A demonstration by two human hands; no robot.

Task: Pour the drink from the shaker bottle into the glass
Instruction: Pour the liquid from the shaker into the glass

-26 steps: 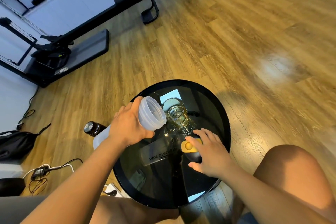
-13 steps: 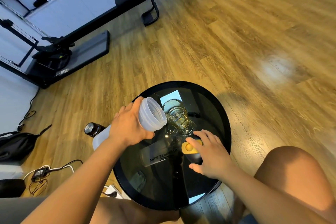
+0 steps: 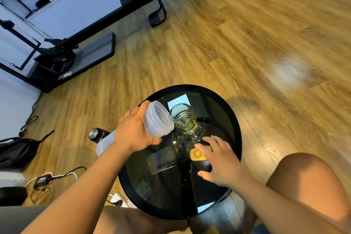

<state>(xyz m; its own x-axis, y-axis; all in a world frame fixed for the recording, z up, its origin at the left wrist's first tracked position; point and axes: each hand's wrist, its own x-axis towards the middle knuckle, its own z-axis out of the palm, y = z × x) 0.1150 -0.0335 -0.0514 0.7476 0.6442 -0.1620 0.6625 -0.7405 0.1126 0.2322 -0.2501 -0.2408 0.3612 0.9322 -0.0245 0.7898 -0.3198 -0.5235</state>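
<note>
My left hand (image 3: pixel 133 132) grips a translucent white shaker bottle (image 3: pixel 158 119) with no lid, tipped on its side so its open mouth hangs over the rim of a clear glass (image 3: pixel 185 119). A thin clear stream runs from the mouth into the glass, which holds yellowish liquid. The glass stands on a round black glass table (image 3: pixel 224 112). My right hand (image 3: pixel 218 159) rests flat on the table, fingers spread, over the shaker's black lid with a yellow flip cap (image 3: pixel 198 155).
A dark metal bottle (image 3: pixel 96 135) stands on the wooden floor left of the table. Cables and a charger (image 3: pixel 42 179) lie at lower left, beside a black bag (image 3: pixel 17 151). Black exercise equipment (image 3: pixel 76 47) fills the upper left. My bare knee (image 3: pixel 307 182) is right of the table.
The shaker bottle has tilted a little further toward the glass, and the liquid level in the glass has risen. My right hand stays on the lid.
</note>
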